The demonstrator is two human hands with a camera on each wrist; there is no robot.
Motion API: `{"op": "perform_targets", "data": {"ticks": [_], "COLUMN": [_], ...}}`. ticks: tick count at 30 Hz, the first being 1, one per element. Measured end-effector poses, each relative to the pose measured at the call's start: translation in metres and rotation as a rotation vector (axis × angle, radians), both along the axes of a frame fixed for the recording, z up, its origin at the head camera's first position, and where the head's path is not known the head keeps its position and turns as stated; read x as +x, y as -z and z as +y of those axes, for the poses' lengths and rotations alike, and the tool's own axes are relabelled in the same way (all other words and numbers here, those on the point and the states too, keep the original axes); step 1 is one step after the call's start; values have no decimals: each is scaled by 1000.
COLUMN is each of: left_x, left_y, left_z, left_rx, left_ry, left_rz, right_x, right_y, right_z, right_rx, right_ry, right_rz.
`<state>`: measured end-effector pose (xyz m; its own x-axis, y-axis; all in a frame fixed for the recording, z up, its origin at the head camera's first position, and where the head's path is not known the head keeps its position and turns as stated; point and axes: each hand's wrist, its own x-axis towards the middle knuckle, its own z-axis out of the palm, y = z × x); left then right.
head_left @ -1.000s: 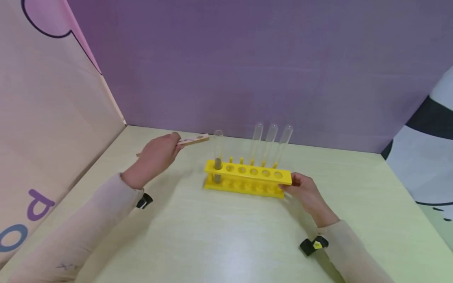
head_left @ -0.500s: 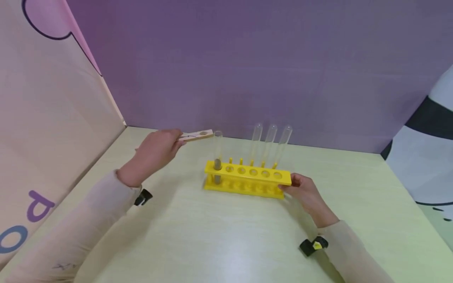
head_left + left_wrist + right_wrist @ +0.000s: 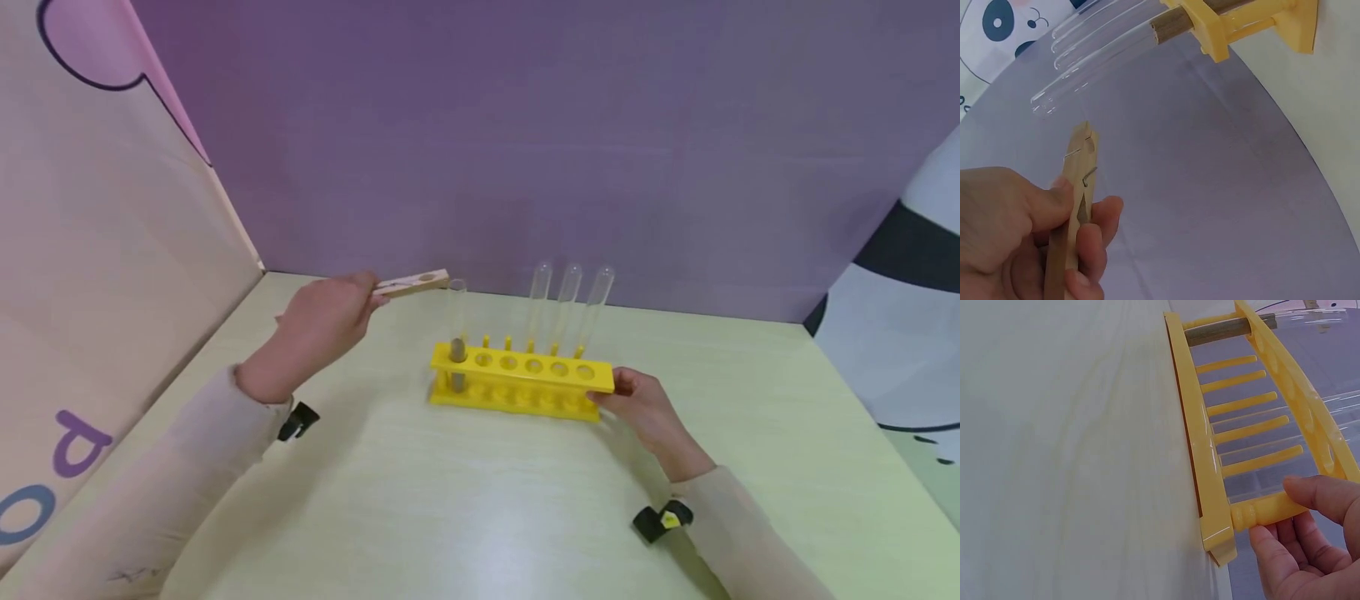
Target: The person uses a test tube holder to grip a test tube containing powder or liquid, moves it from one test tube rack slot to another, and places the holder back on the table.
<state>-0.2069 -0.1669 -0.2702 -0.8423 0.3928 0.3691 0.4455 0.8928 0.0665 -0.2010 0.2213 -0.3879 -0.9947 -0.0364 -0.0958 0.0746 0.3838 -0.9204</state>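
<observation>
A wooden test tube holder (image 3: 412,283) is gripped by my left hand (image 3: 318,329). In the left wrist view the thumb lies on one side of the holder (image 3: 1077,169), curled fingers on the other. Its jaws are together, the tip right beside the mouth of an upright test tube (image 3: 458,308). That tube stands in the leftmost hole of a yellow test tube rack (image 3: 522,364), with a grey-brown filling (image 3: 1219,331) in its lower part. My right hand (image 3: 648,412) holds the rack's right end; the right wrist view shows thumb and fingers around the end post (image 3: 1269,509).
Three empty test tubes (image 3: 538,300) stand upside down on pegs along the rack's back. The pale table (image 3: 480,492) meets a purple backdrop (image 3: 525,150) just behind. A printed panel (image 3: 135,217) borders the left side.
My left hand has moved the holder slightly up and towards the filled test tube, bringing its tip up to the mouth. The right hand stays on the rack. The head view has shifted slightly.
</observation>
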Motion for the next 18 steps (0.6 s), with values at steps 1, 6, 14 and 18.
{"op": "perform_targets", "data": {"ticks": [1,6,14,18], "left_x": [0,3,6,5], "left_y": [0,-4,-10,-10], "left_z": [0,1,3,5], "left_rx": [-4,-20,3,34], "left_ry": [2,3,-8,13], "left_rz": [15,91,121,167], "right_x": [0,0,1,1], "right_y": [0,0,-2,-3], "right_z": [0,-1,-3,-4], "right_rx": [-1,3,18,15], "right_ry": [-1,1,8,2], "right_rz": [-1,-9,-14,-7]}}
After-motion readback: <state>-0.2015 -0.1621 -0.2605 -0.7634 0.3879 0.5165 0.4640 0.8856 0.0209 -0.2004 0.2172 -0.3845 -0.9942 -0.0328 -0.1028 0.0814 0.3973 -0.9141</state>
